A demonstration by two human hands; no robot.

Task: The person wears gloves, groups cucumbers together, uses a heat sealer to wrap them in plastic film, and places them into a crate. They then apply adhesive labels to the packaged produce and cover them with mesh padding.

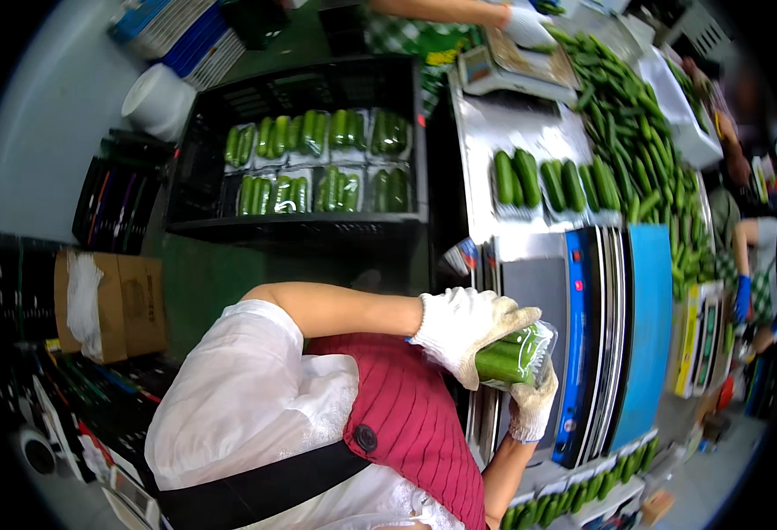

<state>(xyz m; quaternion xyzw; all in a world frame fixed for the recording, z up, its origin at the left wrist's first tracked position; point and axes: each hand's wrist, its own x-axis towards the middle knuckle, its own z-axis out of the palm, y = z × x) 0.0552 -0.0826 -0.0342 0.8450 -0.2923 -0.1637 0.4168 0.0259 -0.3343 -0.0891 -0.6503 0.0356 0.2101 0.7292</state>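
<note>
Both my hands, in white knitted gloves, hold a film-wrapped tray of cucumbers (509, 358) tilted over the front of a tray-wrapping machine (542, 291). My left hand (468, 328) grips one side of the pack, its fingers across the top. At the other end my right hand (535, 401) supports the pack from below; some of its fingers are hidden. Clear film wrinkles at the end of the pack. Beyond the machine's grey plate runs a blue panel (572, 371) with red switches. Several trays of cucumbers (516, 180) stand on the metal table (484, 132) to my left.
A black crate (299, 225) holds several wrapped cucumber packs (309, 132). Loose cucumbers (633, 126) are heaped beyond the table. Another person's gloved hand (527, 28) is over a weighing scale (514, 73). More cucumber trays (580, 493) line up to my right. A cardboard box (142, 305) stands behind me.
</note>
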